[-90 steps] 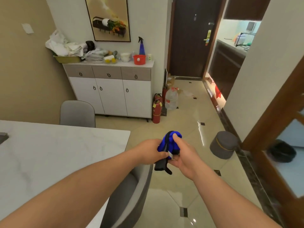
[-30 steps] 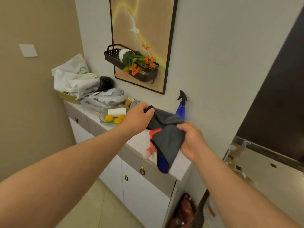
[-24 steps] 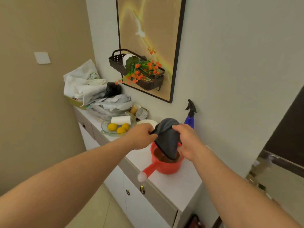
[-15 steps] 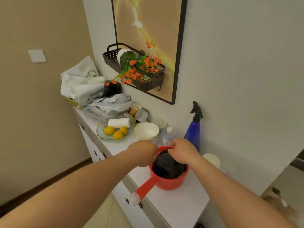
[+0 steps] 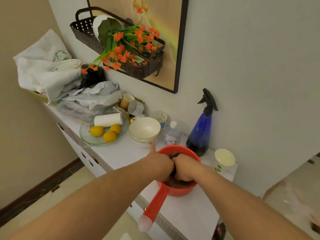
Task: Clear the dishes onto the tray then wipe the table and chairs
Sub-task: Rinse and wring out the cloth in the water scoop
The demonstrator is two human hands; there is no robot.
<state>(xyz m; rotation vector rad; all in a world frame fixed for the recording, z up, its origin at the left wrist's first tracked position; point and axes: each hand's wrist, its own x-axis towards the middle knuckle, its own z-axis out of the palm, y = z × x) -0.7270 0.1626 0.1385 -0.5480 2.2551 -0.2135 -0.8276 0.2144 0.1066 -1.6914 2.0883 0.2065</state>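
A red water scoop (image 5: 180, 150) with a long red handle (image 5: 155, 204) stands on the white cabinet top (image 5: 188, 210). Both my hands are down inside it. My left hand (image 5: 159, 164) has its thumb sticking up over the rim, its fingers hidden in the scoop. My right hand (image 5: 184, 169) is curled beside it. Only a sliver of the dark cleaning cloth (image 5: 174, 155) shows between the two hands; the rest is hidden under them.
A blue spray bottle (image 5: 200, 130) and a paper cup (image 5: 224, 160) stand behind the scoop. Left of it are stacked white bowls (image 5: 145, 130), a small clear bottle (image 5: 172, 133), and a glass plate (image 5: 86, 135) with lemons. Bags and a flower basket (image 5: 121, 47) fill the far left.
I walked from the table to the cabinet carrying the cloth, lowered it into the red scoop, and both hands have pushed it down inside.
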